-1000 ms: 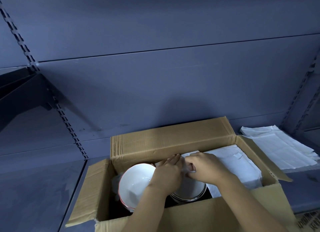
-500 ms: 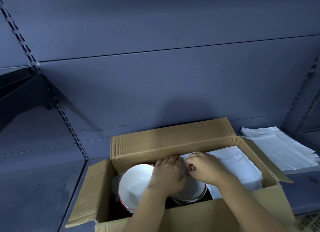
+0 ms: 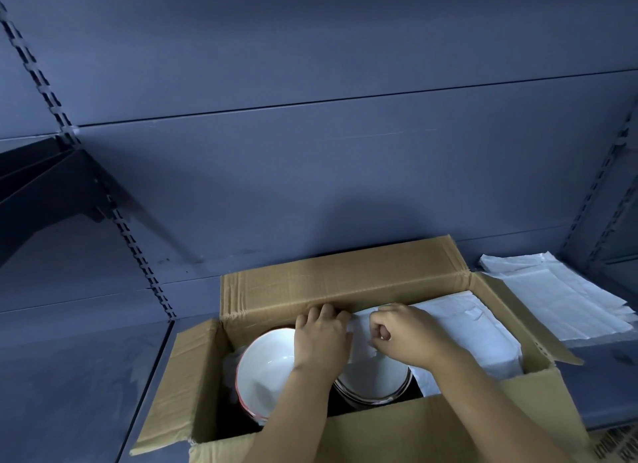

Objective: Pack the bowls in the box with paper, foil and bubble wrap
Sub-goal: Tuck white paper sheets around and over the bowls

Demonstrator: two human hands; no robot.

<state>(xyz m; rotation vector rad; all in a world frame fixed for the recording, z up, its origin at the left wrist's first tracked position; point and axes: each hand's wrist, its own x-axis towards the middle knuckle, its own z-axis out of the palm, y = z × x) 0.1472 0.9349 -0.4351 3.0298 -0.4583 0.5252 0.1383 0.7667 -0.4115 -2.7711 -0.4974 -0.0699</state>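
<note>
An open cardboard box (image 3: 345,283) stands on a grey shelf. Inside at the left sits a stack of white bowls with red rims (image 3: 266,369), tilted toward me. A second stack of white bowls with dark rims (image 3: 376,379) sits in the middle. White paper (image 3: 466,328) fills the box's right part. My left hand (image 3: 321,338) rests over the middle bowls, fingers at the paper's edge near the back wall. My right hand (image 3: 404,335) pinches the same paper edge above the middle bowls.
A pile of white paper sheets (image 3: 559,300) lies on the shelf right of the box. The box's flaps stand out to the left (image 3: 172,390) and right (image 3: 518,317). Grey shelving panels and a slotted upright (image 3: 138,255) rise behind.
Both hands have moved slightly toward the box's back wall, drawing the paper's edge over the middle bowls. The bowls have not moved.
</note>
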